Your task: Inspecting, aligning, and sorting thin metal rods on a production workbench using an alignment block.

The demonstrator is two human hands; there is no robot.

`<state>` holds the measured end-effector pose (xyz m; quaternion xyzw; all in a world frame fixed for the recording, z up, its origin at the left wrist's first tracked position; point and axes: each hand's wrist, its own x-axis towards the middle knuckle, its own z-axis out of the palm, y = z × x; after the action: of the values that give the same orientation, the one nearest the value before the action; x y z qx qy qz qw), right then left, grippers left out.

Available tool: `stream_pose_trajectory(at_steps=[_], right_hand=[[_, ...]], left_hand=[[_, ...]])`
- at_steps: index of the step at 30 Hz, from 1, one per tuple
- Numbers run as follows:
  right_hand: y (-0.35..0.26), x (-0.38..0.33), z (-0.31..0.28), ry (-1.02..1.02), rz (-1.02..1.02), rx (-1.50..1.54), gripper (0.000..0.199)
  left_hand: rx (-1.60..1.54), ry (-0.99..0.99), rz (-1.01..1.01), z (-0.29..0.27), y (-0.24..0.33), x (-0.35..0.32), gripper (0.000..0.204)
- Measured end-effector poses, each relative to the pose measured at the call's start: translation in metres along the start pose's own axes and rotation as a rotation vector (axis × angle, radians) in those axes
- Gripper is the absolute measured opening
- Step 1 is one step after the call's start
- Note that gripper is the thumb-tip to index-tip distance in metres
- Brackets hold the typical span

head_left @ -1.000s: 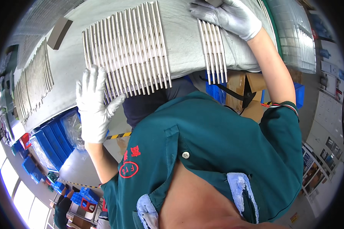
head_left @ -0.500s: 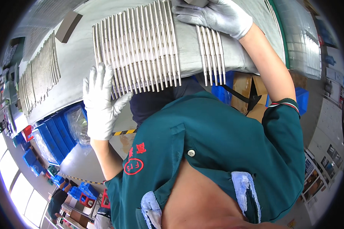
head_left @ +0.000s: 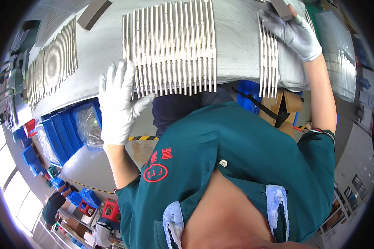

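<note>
A: What sort of place is this?

B: A factory floor. Rows of metal strips [head_left: 170, 45] lie on a grey surface [head_left: 237, 41].

A: What else shows it?

B: Left of the surface stand blue bins [head_left: 56, 135]; below them runs hazard tape [head_left: 143, 138] on the floor. Cardboard boxes [head_left: 286, 108] sit to its right.

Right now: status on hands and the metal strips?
Left hand open, flat at middle row of metal strips. Right hand gripping grey block over right strip row. Nothing in between.
</note>
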<state>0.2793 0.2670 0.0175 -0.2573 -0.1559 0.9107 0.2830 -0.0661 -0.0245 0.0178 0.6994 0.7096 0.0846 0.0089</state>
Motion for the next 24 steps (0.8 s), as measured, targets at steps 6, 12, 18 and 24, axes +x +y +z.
stream_pose_trajectory(at_steps=[6, 12, 18, 24], right_hand=[[0.038, 0.056, 0.042, -0.15, 0.212, 0.155, 0.044], [0.092, 0.137, 0.063, -0.367, 0.315, 0.03, 0.044], [0.095, 0.139, 0.056, -0.372, 0.362, 0.041, 0.045], [0.076, 0.12, 0.042, -0.345, 0.336, 0.026, 0.048]], left_hand=[[-0.111, -0.118, 0.226, 0.008, 0.037, 0.022, 0.082], [-0.206, -0.105, 0.369, 0.018, 0.066, 0.045, 0.081], [-0.136, -0.109, 0.405, 0.025, 0.073, 0.051, 0.074], [-0.275, -0.12, 0.597, 0.036, 0.083, 0.053, 0.071]])
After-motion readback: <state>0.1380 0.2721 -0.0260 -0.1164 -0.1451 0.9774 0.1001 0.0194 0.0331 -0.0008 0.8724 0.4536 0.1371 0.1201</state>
